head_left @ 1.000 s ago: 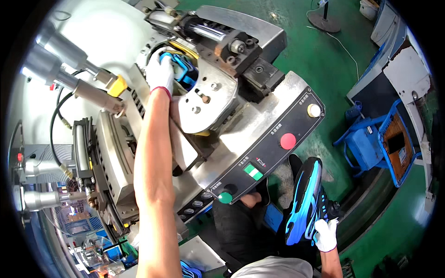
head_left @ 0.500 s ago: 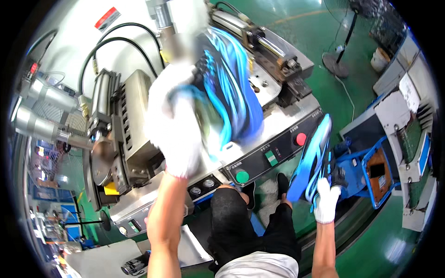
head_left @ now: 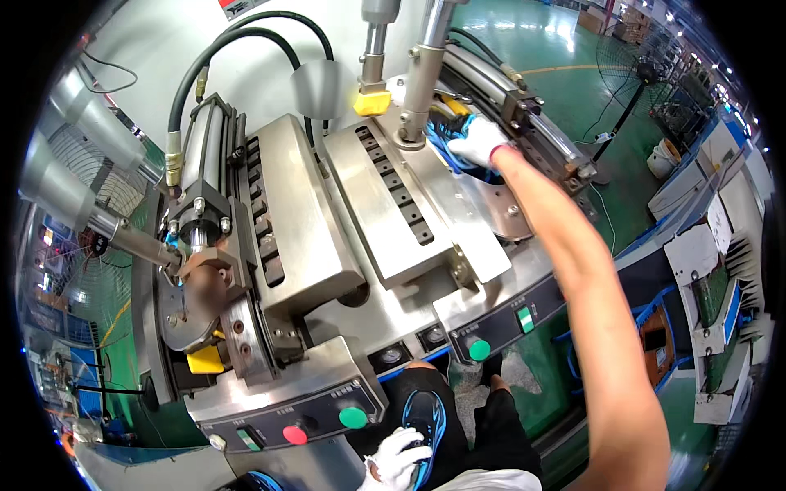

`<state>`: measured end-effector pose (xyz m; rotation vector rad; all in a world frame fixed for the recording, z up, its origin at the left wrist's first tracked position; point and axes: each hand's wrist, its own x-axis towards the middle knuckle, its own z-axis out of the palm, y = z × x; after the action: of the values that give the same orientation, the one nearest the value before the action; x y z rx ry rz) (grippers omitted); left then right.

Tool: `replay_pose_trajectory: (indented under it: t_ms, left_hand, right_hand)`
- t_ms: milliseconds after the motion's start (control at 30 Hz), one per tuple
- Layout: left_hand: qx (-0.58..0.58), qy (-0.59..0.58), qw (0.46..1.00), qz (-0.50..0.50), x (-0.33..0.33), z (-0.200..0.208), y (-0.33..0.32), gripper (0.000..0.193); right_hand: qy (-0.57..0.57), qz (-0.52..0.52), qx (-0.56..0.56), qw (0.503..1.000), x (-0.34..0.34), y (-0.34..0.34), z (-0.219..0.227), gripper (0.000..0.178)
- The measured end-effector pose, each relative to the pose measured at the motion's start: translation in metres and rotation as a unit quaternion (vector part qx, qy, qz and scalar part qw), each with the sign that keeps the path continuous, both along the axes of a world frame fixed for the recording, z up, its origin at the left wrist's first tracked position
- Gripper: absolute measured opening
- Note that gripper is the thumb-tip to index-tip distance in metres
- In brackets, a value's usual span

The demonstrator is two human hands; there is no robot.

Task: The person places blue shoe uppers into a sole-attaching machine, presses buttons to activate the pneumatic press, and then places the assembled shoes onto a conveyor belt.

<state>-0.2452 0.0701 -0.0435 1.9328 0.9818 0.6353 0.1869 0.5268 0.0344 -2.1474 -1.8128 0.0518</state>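
Note:
My left hand [head_left: 397,458], in a white glove, is low in the middle, close to my lap. Its fingers curl over a black shoe with blue edging [head_left: 426,413]. My right arm reaches far forward to the right side of the metal machine [head_left: 377,213]. There my white-gloved right hand [head_left: 479,143] is closed on a blue and black shoe [head_left: 446,135], which sits beside an upright steel press rod [head_left: 422,90]. The hand and the rod partly cover that shoe. Part of another blue-edged shoe [head_left: 264,481] shows at the bottom edge.
Control panels with a red button [head_left: 295,434] and green buttons [head_left: 353,417] line the machine's front. Hydraulic cylinders [head_left: 201,155] and black hoses [head_left: 246,33] stand at its left and back. A blue crate [head_left: 659,335] and a standing fan [head_left: 634,82] are on the right.
My right hand has moved from the lower right up to the machine's right side with a shoe. My left hand has come down from over the machine to my lap, holding a shoe.

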Motion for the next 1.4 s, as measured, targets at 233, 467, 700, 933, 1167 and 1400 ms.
replay_pose_trajectory:
  t_ms: [233,467,700,933,1167,1400]
  left_hand:
    - [0.008,-0.017,1.000,-0.013,-0.003,-0.007,0.014,0.029]
    - [0.048,-0.008,0.996,-0.072,-0.018,-0.003,0.017,0.040]
    - [0.093,0.073,0.961,-0.250,0.002,0.033,0.047,0.043]
    - [0.138,0.031,0.959,-0.247,0.021,0.008,0.046,0.019]
    - [-0.023,-0.061,0.998,0.013,0.083,0.016,0.034,0.038]
    - [0.086,0.029,0.993,-0.074,0.176,0.059,-0.005,0.035]
  right_hand:
    - [-0.003,0.027,-0.038,0.999,-0.028,0.013,-0.003,0.060]
    - [0.005,0.095,0.246,0.965,-0.086,-0.148,-0.003,0.077]
    - [0.051,0.131,0.070,0.988,-0.150,-0.370,-0.106,0.089]
    - [0.221,0.159,0.007,0.962,-0.156,-0.430,-0.095,0.096]
    - [0.441,0.143,-0.108,0.879,-0.155,-0.607,-0.033,0.096]
    - [0.464,0.006,-0.070,0.883,-0.121,-0.670,0.008,0.101]
